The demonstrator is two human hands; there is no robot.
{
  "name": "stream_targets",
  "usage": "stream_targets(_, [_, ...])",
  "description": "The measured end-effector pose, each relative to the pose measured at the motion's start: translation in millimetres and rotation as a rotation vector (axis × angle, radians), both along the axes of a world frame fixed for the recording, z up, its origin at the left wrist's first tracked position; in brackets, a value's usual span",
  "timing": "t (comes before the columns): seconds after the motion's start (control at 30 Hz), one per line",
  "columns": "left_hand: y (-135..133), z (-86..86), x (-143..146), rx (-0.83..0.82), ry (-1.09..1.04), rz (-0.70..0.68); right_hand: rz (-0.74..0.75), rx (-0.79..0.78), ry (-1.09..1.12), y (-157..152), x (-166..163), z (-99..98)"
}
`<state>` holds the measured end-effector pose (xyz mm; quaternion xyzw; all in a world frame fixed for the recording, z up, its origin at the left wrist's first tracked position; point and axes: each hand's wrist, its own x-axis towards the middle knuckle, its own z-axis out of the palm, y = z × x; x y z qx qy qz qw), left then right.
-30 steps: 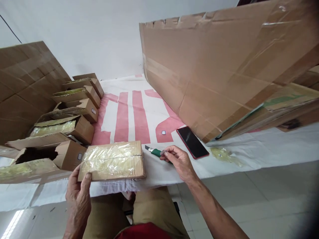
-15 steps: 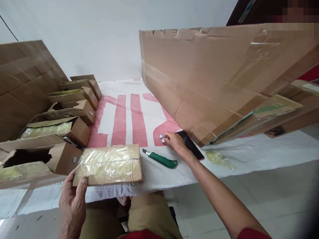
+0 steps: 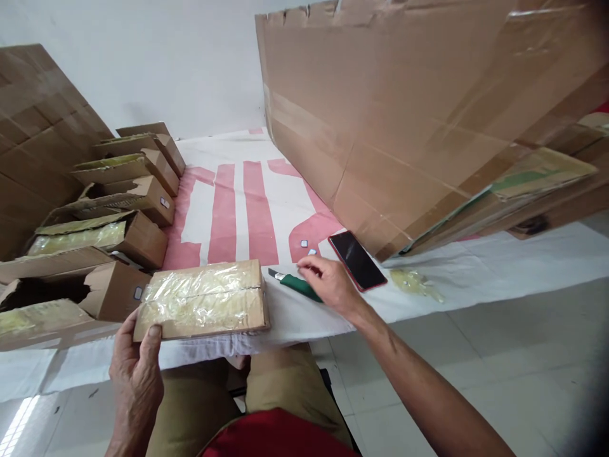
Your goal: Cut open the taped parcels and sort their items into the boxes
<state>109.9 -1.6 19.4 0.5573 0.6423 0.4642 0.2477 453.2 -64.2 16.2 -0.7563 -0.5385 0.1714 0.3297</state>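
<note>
My left hand [image 3: 137, 365] grips the near left corner of a closed cardboard box [image 3: 202, 298], thumb on top. The box lies flat at the table's front edge, with shiny clear tape over its top. My right hand [image 3: 330, 282] hovers over the green-handled utility knife [image 3: 297, 285], hiding the end of its handle. Thumb and index finger are pinched together; what they hold, if anything, is too small to make out. Just beyond the fingers lie two small white labels, one [image 3: 304, 244] with a dark border and another [image 3: 311, 252] nearer my hand.
A phone [image 3: 359, 260] with a red edge lies right of my right hand, beside crumpled yellowish tape [image 3: 413, 284]. Several open cardboard boxes [image 3: 137, 238] line the left side. A large cardboard sheet [image 3: 380, 120] stands at the right. White cloth with pink patches [image 3: 259, 216] covers the table.
My right hand has moved left and nearer from the labels to over the knife, uncovering the phone. My left hand stays on the box. The view has shifted slightly.
</note>
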Motion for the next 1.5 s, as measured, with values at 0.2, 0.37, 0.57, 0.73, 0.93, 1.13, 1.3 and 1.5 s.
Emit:
stream_targets(0.2, [0.0,-3.5,-4.7,0.012,0.031,-0.006,0.149,0.180,0.284,-5.6,-46.8,-21.5])
stream_targets(0.37, [2.6,-13.5,-11.9,0.041,0.003,-0.043,0.203,0.265,0.367,3.1,-59.2,-33.1])
stream_targets(0.57, [1.2,-5.7,-4.8,0.038,-0.011,-0.043,0.178,0.285,0.363,11.7,-69.8,-40.3])
stream_targets(0.73, [-0.5,0.6,0.3,0.034,-0.007,-0.018,0.171,0.232,0.284,1.6,-62.4,-35.5])
stream_targets(0.93, [0.7,-2.3,-5.0,0.005,0.036,-0.028,0.007,0.049,0.003,-2.4,11.1,-7.8])
stream_targets(1.13, [-0.9,1.8,-2.4,-0.007,0.070,-0.025,0.008,-0.254,-0.340,52.7,45.9,-1.5])
stream_targets(1.3, [3.2,-5.5,-4.1,0.031,0.018,-0.042,0.039,-0.384,-0.491,77.7,29.2,-17.1])
stream_targets(1.5, [7.5,-9.5,-8.5,-0.017,-0.104,-0.113,-0.012,-0.271,-0.516,51.8,28.9,6.8])
